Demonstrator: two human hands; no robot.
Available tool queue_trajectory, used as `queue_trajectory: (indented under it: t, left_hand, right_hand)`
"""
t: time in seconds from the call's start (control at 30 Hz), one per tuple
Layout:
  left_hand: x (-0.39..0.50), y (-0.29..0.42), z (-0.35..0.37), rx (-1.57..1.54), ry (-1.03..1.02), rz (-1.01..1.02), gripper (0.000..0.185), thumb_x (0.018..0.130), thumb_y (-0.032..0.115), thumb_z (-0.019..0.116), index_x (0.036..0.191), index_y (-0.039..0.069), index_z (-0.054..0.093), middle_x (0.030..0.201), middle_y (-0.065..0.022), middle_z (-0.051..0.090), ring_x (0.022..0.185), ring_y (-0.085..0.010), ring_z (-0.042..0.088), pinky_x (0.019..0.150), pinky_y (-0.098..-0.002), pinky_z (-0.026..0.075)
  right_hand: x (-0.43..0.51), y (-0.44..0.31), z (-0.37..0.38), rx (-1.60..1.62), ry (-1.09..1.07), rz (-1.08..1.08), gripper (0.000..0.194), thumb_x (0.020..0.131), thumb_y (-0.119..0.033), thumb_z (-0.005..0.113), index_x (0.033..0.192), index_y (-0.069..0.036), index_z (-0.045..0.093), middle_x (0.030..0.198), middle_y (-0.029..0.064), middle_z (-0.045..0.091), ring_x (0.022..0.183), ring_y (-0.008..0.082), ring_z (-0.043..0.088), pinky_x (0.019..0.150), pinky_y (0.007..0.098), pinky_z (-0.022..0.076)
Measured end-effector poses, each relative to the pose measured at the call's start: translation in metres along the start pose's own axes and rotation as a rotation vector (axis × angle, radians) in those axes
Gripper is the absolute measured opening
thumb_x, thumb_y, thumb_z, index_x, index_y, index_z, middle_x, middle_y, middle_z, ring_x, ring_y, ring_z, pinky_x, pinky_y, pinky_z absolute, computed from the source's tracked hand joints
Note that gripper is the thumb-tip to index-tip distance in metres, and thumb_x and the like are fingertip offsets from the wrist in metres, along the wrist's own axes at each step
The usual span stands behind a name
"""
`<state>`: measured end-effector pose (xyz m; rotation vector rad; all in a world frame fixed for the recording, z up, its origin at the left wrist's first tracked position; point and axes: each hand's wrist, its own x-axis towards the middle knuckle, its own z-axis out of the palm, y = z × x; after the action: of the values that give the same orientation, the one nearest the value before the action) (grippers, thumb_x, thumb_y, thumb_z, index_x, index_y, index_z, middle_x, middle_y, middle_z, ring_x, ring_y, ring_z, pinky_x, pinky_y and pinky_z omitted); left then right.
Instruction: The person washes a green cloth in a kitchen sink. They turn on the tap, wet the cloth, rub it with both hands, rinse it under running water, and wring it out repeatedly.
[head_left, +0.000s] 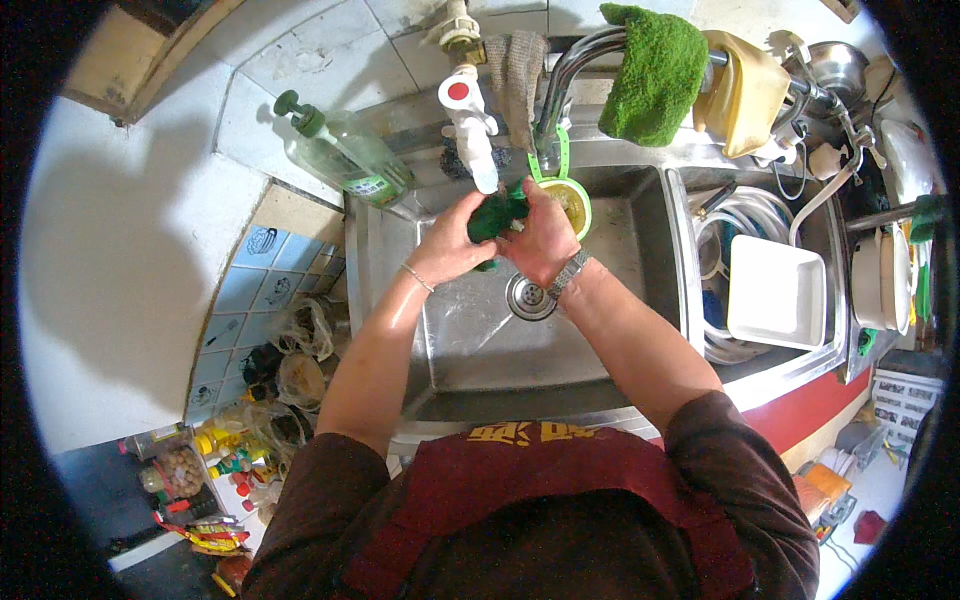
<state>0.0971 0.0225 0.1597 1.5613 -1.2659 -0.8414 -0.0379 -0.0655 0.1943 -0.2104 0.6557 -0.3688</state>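
Both of my hands are over the left basin of a stainless steel sink (465, 352), just below a white plastic tap (471, 127) with a red dot. Between them is a dark green cloth or scouring pad (491, 217); its exact kind is unclear. My left hand (454, 240) grips it from the left, fingers curled around its edge. From the other side my right hand (551, 236) presses against it, wearing a metal watch at the wrist. Partly hidden behind the right hand is a round strainer (587, 206) with a bright green rim. A drain (531, 296) lies below the hands.
A green pump bottle (352, 165) stands at the basin's left back corner. Over a metal rail hang a green towel (652, 82) and a yellowish cloth (742, 90). The right basin holds a coiled hose (742, 210) and a white tray (776, 292).
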Motion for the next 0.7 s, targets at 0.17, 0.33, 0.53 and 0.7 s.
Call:
queue_trajectory:
  t: [0.17, 0.33, 0.53, 0.7]
  left_hand:
    - [0.011, 0.002, -0.003, 0.385, -0.002, 0.011, 0.046, 0.072, 0.006, 0.065, 0.117, 0.005, 0.054, 0.102, -0.0188, 0.065, 0.098, -0.0393, 0.060, 0.085, -0.0423, 0.048]
    - [0.004, 0.039, 0.013, 0.216, 0.043, 0.095, 0.046, 0.077, -0.012, 0.046, 0.120, 0.003, 0.053, 0.120, -0.0150, 0.058, 0.109, -0.0296, 0.058, 0.096, -0.0392, 0.043]
    - [-0.027, 0.084, 0.055, 0.186, 0.018, 0.233, 0.042, 0.076, -0.009, 0.050, 0.115, 0.006, 0.055, 0.106, -0.0150, 0.056, 0.102, -0.0337, 0.056, 0.091, -0.0403, 0.044]
    - [-0.026, 0.089, 0.070, 0.189, 0.190, 0.372, 0.033, 0.075, 0.002, 0.063, 0.107, 0.007, 0.059, 0.096, -0.0151, 0.054, 0.092, -0.0338, 0.055, 0.083, -0.0412, 0.045]
  right_hand:
    - [-0.005, 0.004, -0.017, -0.059, 0.101, -0.045, 0.036, 0.098, -0.043, 0.043, 0.117, -0.013, 0.046, 0.116, 0.0079, 0.050, 0.112, 0.0269, 0.047, 0.097, 0.0482, 0.0414]
    - [-0.006, 0.005, -0.030, -0.045, 0.271, 0.059, 0.043, 0.097, -0.049, 0.041, 0.122, -0.014, 0.044, 0.120, 0.0101, 0.050, 0.117, 0.0310, 0.047, 0.100, 0.0509, 0.0412]
    - [0.043, 0.001, -0.060, 0.066, -0.112, 0.159, 0.056, 0.095, -0.053, 0.042, 0.113, -0.001, 0.055, 0.099, 0.0194, 0.063, 0.092, 0.0326, 0.063, 0.086, 0.0435, 0.0510]
    - [0.053, 0.001, -0.050, -0.044, -0.118, 0.124, 0.052, 0.093, -0.050, 0.051, 0.111, -0.001, 0.055, 0.086, 0.0133, 0.063, 0.068, 0.0277, 0.060, 0.065, 0.0348, 0.0537]
